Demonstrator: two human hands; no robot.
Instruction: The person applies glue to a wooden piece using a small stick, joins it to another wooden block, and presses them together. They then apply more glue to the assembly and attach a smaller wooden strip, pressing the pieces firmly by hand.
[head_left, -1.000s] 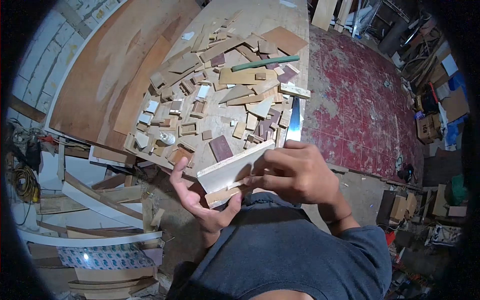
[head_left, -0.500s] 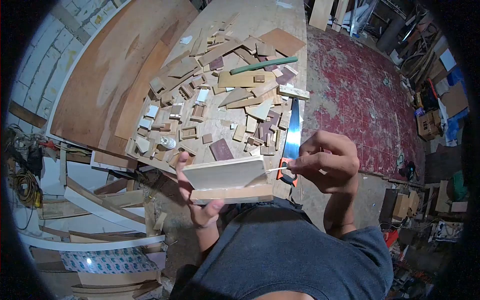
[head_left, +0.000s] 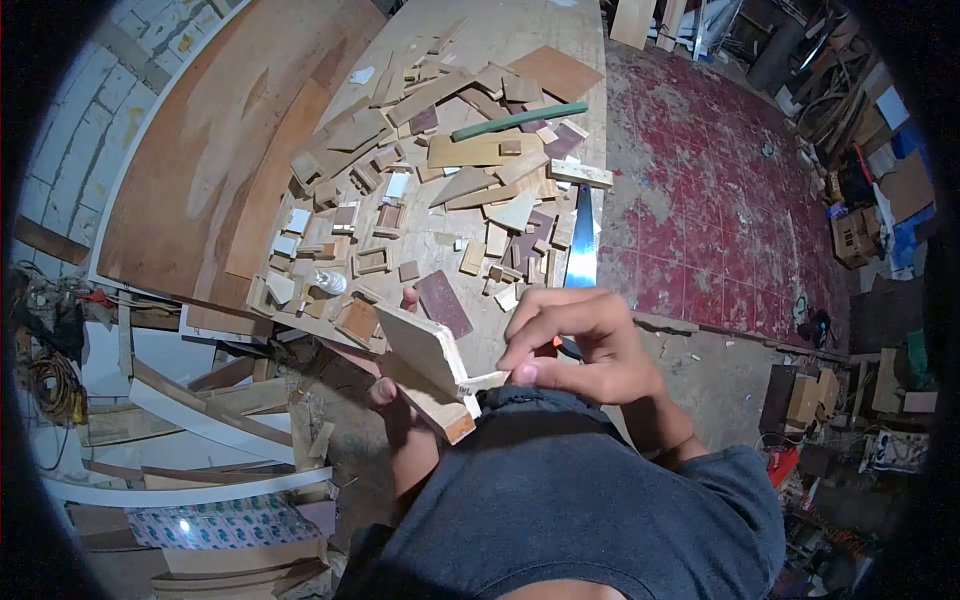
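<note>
Just off the table's (head_left: 500,30) near edge, the left hand (head_left: 385,392) grips the white-faced offcut (head_left: 420,345) while the right hand (head_left: 575,345) pinches its thin edge strip (head_left: 487,380), apparently mid-peel, which calls for a steady outward pull.

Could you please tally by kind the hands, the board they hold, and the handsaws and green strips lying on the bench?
Hands: 2 (left hand, right hand)
White-faced board: 1
Handsaw: 1
Green strip: 1
Total: 5
</note>
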